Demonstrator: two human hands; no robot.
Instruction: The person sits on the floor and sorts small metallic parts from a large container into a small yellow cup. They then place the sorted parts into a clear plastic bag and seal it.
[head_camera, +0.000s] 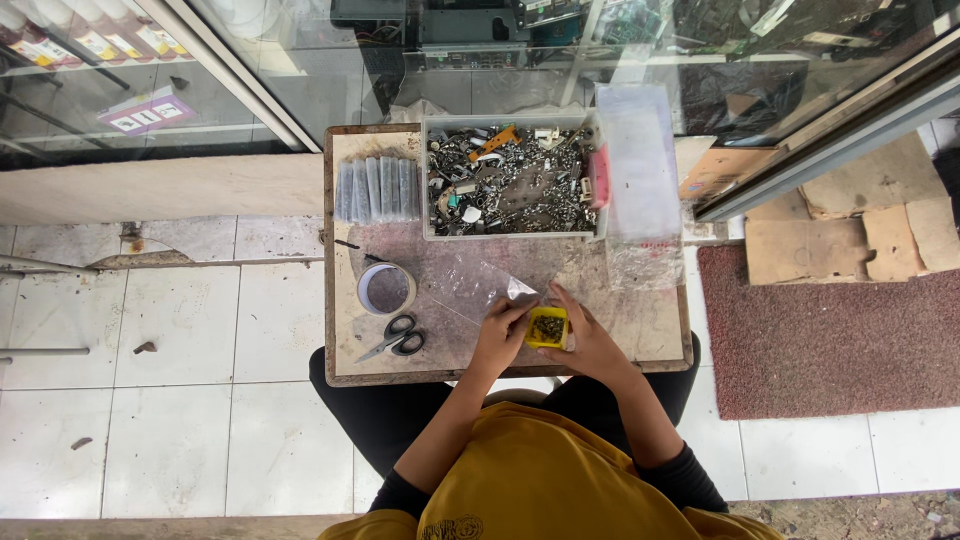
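So the little yellow tub (547, 327) full of small dark metal bits sits on the tabletop (650, 330) right between both hands. The right hand (585, 335) is cupped around its right side, fingers curled against it. The left hand (503, 330) is just left of the tub, fingertips pinched on the corner of a clear plastic bag (475, 285) that lies flat, stretching up and left from that hand.

Further left of the left hand there's a roll of tape (387, 288) with black-handled scissors (398, 338) below it. Beyond the hands, a clear rectangular bin (510, 180) crammed with mixed metal hardware. Left of it, a row of filled clear packets (377, 188); right of it, a stack of empty clear bags (638, 165). Way off upper left, behind glass, a purple-and-white label (148, 112), too small to make out.
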